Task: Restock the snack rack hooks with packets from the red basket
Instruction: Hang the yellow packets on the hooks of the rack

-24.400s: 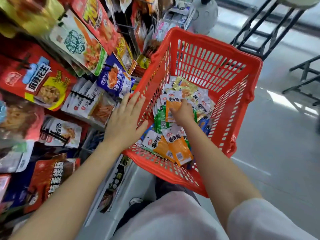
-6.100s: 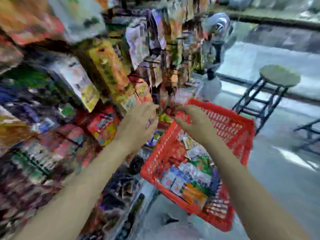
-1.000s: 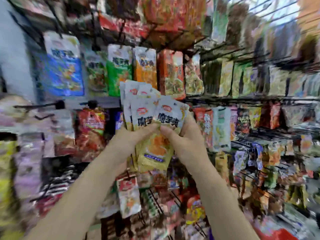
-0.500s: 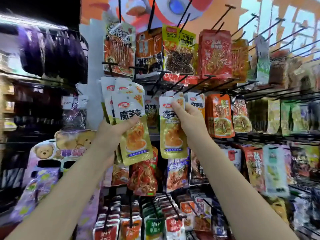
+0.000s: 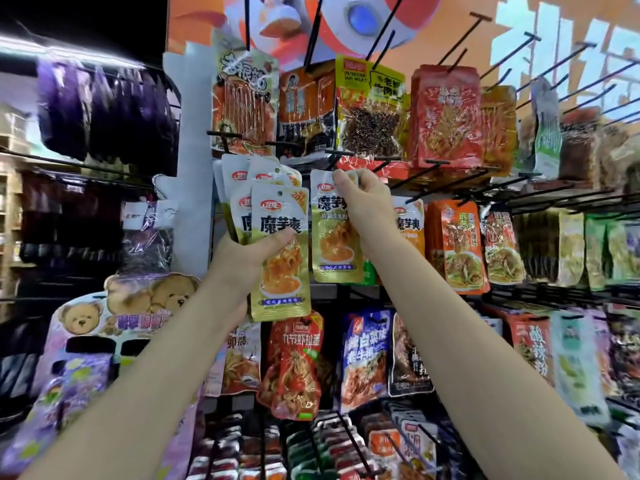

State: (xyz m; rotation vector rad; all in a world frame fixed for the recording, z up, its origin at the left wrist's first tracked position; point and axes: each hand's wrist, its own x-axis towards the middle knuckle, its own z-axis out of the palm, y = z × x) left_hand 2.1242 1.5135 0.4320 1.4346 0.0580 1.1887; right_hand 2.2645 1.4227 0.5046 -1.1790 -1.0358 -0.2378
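My left hand (image 5: 247, 256) grips a fanned stack of several white-and-gold snack packets (image 5: 277, 216), held upright in front of the rack. My right hand (image 5: 363, 202) pinches the top edge of one matching gold packet (image 5: 334, 251), with its top just below the tip of a black hook (image 5: 341, 154). I cannot tell whether the packet's hole is on the hook. An orange packet of the same brand (image 5: 410, 226) hangs just right of my right wrist. The red basket is out of view.
The rack is dense with hanging packets: red and yellow ones (image 5: 446, 116) above, orange ones (image 5: 459, 244) to the right, red and blue ones (image 5: 298, 365) below. Bare black hooks (image 5: 450, 178) jut out at upper right. Bear-printed purple packs (image 5: 104, 323) hang at left.
My right hand has lifted the single gold packet higher, up to the hook tip. My left hand with the stack has risen slightly and stays beside it.
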